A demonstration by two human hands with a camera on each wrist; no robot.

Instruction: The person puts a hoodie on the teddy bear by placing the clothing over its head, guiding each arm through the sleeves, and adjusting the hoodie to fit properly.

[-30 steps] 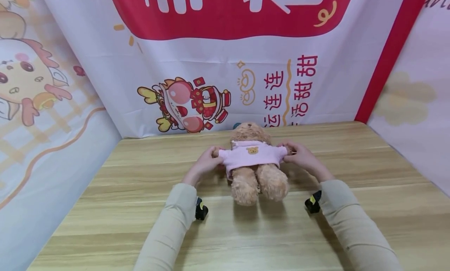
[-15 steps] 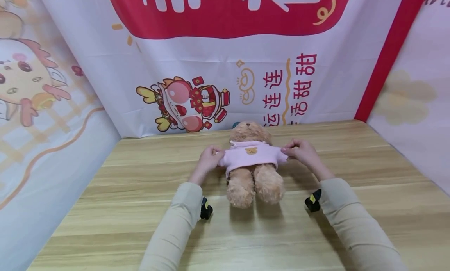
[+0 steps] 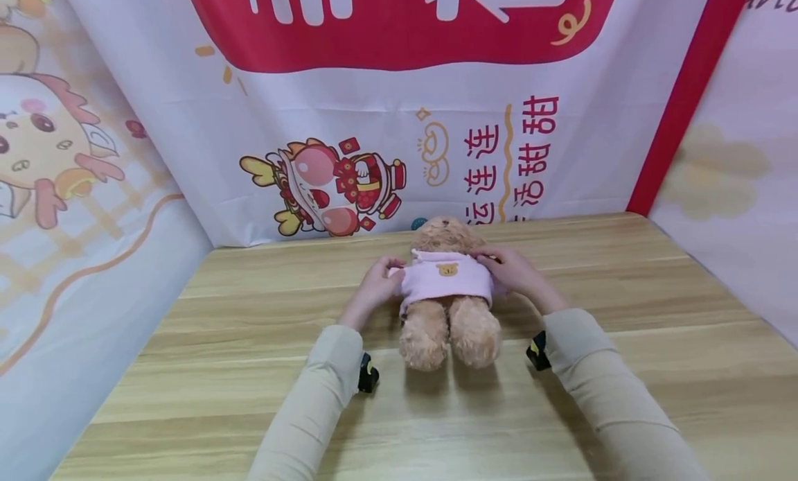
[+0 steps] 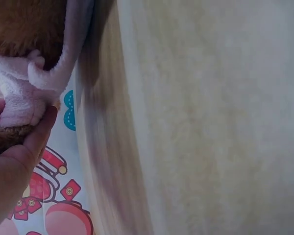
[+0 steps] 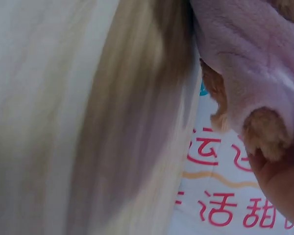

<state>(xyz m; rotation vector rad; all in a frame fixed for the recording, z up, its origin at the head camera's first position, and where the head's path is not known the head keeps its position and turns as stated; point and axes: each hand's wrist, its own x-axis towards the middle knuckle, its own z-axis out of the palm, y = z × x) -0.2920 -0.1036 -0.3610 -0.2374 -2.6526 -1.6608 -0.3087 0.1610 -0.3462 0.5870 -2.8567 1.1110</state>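
A brown teddy bear (image 3: 450, 335) in a pale pink sweater (image 3: 449, 278) lies on its back, legs toward me, a small bear face on the sweater's chest. My left hand (image 3: 380, 281) pinches the sleeve on the left side. Thumb and fingers straddle that cuff in the left wrist view, with brown fur (image 4: 10, 137) showing past it. My right hand (image 3: 514, 269) is at the sweater's shoulder by the collar on the right, its fingertips pinching the cloth. In the right wrist view, the right sleeve hangs with a furry paw (image 5: 267, 132) poking out; most fingers are hidden.
The bear lies toward the far part of a wood-grain table (image 3: 249, 370). Right behind the table's back edge hangs a white and red printed cloth (image 3: 386, 93). More printed cloths stand at the left and right sides. Each wrist carries a small black camera (image 3: 368, 373).
My right hand has moved inward from the sleeve end to the shoulder near the collar. My left hand has shifted from the paw onto the sleeve. The bear's legs have slid slightly left.
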